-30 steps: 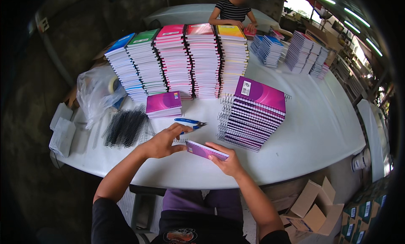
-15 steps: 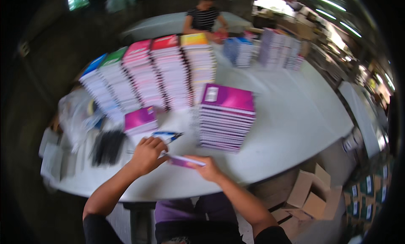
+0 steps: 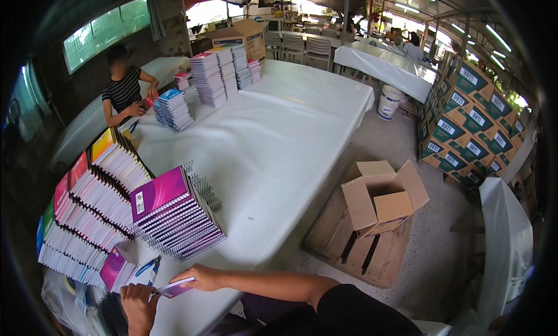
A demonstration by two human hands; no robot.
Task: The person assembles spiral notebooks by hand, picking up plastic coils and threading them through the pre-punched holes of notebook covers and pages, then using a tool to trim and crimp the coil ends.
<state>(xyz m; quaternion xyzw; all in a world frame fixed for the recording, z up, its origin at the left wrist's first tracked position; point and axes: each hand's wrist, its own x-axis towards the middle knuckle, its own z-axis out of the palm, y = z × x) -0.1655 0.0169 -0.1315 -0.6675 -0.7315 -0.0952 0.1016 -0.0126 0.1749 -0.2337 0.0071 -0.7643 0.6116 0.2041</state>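
Head view: the right grip (image 3: 203, 277), nearly closed, pinches the right end of the thin purple notebook (image 3: 174, 288) above the near edge of the worktop (image 3: 279, 156); the left grip (image 3: 139, 304) curls at the opposite end, exact hold unclear. The flat paper block should prove light and semi-stiff, its smooth cover slightly slippery; support both faces near the edge.

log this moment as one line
right hand: holding purple notebook | left hand: at its left end | blue-handled pliers: on table

A head-worn fisheye looks down across the white table (image 3: 290, 121).
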